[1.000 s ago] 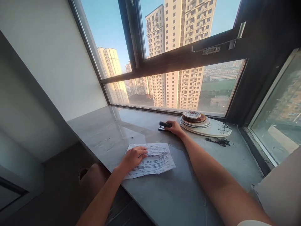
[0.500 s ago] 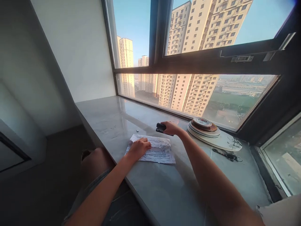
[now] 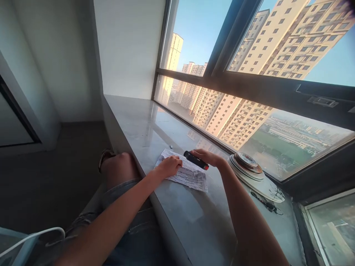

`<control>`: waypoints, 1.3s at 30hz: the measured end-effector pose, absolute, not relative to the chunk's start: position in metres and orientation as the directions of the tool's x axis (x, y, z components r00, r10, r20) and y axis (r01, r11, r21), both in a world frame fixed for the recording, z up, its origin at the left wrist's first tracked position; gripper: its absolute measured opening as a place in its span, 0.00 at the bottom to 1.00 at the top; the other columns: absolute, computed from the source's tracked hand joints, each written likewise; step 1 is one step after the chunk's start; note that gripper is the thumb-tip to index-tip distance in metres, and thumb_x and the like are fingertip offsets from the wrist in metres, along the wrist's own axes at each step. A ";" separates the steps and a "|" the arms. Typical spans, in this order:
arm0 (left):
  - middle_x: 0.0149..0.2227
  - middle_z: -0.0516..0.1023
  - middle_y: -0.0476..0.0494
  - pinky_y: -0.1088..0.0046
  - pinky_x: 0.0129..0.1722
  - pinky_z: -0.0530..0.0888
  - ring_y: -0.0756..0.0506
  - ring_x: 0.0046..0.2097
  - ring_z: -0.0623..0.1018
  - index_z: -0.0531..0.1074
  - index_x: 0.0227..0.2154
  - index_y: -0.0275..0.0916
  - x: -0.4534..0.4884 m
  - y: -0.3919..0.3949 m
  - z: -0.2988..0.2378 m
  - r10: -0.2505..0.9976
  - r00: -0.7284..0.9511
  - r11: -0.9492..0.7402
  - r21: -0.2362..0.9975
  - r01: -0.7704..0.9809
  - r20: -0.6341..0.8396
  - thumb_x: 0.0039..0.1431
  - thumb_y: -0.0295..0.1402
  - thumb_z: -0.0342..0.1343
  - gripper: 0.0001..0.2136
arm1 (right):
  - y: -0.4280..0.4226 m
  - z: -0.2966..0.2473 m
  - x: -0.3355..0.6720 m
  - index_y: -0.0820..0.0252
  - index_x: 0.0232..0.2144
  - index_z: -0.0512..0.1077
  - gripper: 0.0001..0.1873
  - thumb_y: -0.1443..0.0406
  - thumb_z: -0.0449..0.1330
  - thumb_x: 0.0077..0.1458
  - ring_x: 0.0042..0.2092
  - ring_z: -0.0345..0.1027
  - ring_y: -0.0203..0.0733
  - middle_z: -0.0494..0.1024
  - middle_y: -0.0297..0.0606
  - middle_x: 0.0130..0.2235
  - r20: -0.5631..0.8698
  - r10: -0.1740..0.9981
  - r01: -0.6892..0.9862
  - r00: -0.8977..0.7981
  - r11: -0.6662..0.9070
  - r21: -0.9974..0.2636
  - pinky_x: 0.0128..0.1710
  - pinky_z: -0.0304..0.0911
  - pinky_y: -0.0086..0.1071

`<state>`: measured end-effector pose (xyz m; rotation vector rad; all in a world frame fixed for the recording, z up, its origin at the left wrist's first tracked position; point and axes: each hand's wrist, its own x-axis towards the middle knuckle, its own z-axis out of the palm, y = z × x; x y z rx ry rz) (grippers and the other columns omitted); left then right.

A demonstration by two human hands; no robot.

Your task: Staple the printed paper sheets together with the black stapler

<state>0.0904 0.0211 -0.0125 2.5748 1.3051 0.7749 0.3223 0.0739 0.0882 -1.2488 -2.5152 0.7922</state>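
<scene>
A printed sheet of paper (image 3: 191, 180), creased and rough at its edges, lies on the grey stone sill. On its upper left part rests my left hand (image 3: 169, 166), fingers curled and closed against the paper. My right hand (image 3: 206, 156) is wrapped round a black stapler (image 3: 195, 160) with a red spot at its near end. The stapler is tilted over the paper's far right edge; whether it touches the sheet I cannot tell. A small metallic piece (image 3: 171, 146) sits on the sill just beyond the paper.
A stack of plates (image 3: 246, 166) stands by the window on the right, on a white oval board (image 3: 273, 190). Near it lies a dark key-like bunch (image 3: 267, 204). The window frame (image 3: 249, 83) borders the far side, and the sill's front edge (image 3: 166, 214) runs beside my legs.
My right hand has turned the stapler and brought it closer to the left hand, over the paper's edge. The left hand stays on the sheet. The view has tilted and shifted left.
</scene>
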 end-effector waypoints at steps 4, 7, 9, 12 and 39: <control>0.40 0.77 0.41 0.66 0.43 0.73 0.40 0.45 0.78 0.77 0.35 0.40 0.093 0.021 -0.016 0.807 0.461 -0.581 0.357 0.732 0.369 0.59 0.22 0.52 0.10 | 0.082 0.073 0.312 0.58 0.41 0.78 0.23 0.47 0.57 0.60 0.35 0.69 0.42 0.79 0.39 0.36 -0.056 0.707 0.634 -0.705 0.592 -0.498 0.36 0.64 0.34; 0.40 0.77 0.41 0.66 0.43 0.73 0.40 0.44 0.77 0.76 0.35 0.40 0.093 0.020 -0.017 0.806 0.465 -0.583 0.350 0.733 0.367 0.58 0.22 0.52 0.09 | 0.088 0.051 0.299 0.58 0.34 0.77 0.17 0.51 0.57 0.60 0.34 0.66 0.40 0.77 0.37 0.31 0.105 0.730 0.636 -0.675 0.648 -0.419 0.37 0.62 0.34; 0.40 0.78 0.40 0.65 0.44 0.72 0.40 0.44 0.77 0.76 0.35 0.39 0.094 0.020 -0.016 0.805 0.466 -0.583 0.344 0.736 0.367 0.59 0.22 0.52 0.09 | 0.089 0.040 0.291 0.58 0.31 0.74 0.19 0.50 0.55 0.61 0.33 0.64 0.39 0.74 0.35 0.29 0.164 0.736 0.620 -0.657 0.652 -0.436 0.36 0.61 0.33; 0.41 0.78 0.39 0.64 0.46 0.72 0.39 0.45 0.77 0.76 0.36 0.39 0.094 0.019 -0.015 0.806 0.465 -0.581 0.339 0.740 0.366 0.60 0.23 0.52 0.09 | 0.086 0.042 0.289 0.57 0.28 0.72 0.25 0.45 0.52 0.62 0.33 0.63 0.39 0.72 0.34 0.28 0.128 0.740 0.631 -0.660 0.639 -0.440 0.34 0.61 0.33; 0.40 0.77 0.41 0.63 0.46 0.71 0.41 0.44 0.75 0.74 0.34 0.39 0.093 0.018 -0.011 0.801 0.420 -0.567 0.314 0.762 0.426 0.63 0.25 0.50 0.08 | 0.050 0.092 0.314 0.53 0.46 0.73 0.27 0.65 0.68 0.39 0.37 0.71 0.45 0.79 0.35 0.38 -0.117 0.645 0.645 -0.756 0.702 -0.302 0.36 0.62 0.33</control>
